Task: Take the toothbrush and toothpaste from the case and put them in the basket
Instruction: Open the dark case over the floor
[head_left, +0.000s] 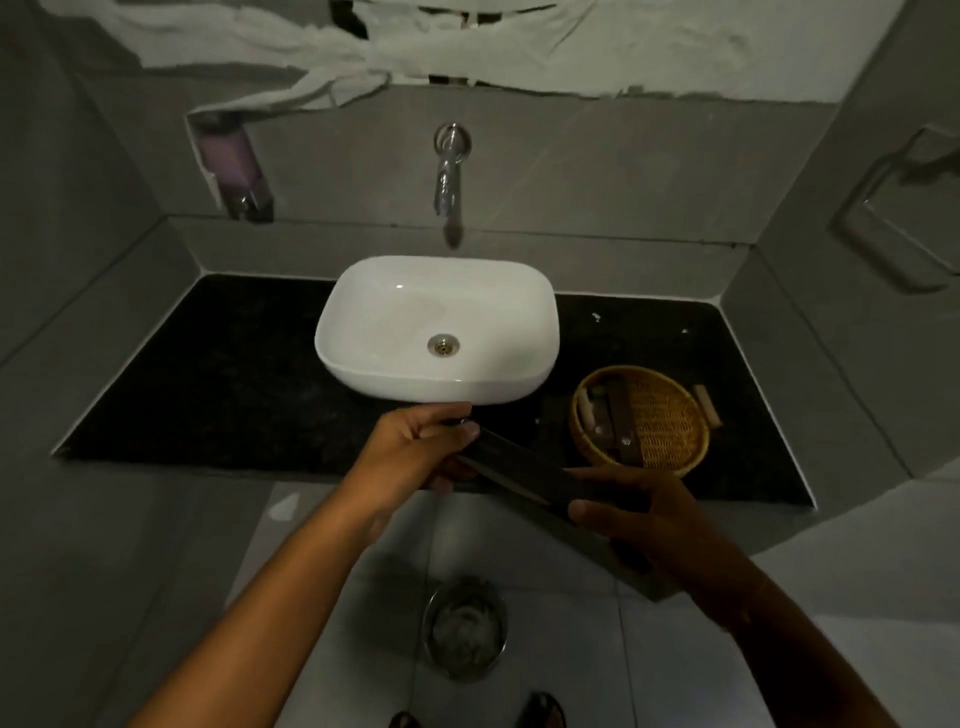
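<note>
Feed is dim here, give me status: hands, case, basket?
Left hand and right hand both grip the dark case, held over the counter edge. Wicker basket right of the sink, already holding items. Path clear.

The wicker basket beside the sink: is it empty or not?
Not empty. The basket on the black counter already holds several dark, long items in its left half.

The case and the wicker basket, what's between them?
Head view: only bare black countertop between the case, held in both hands, and the basket.
</note>
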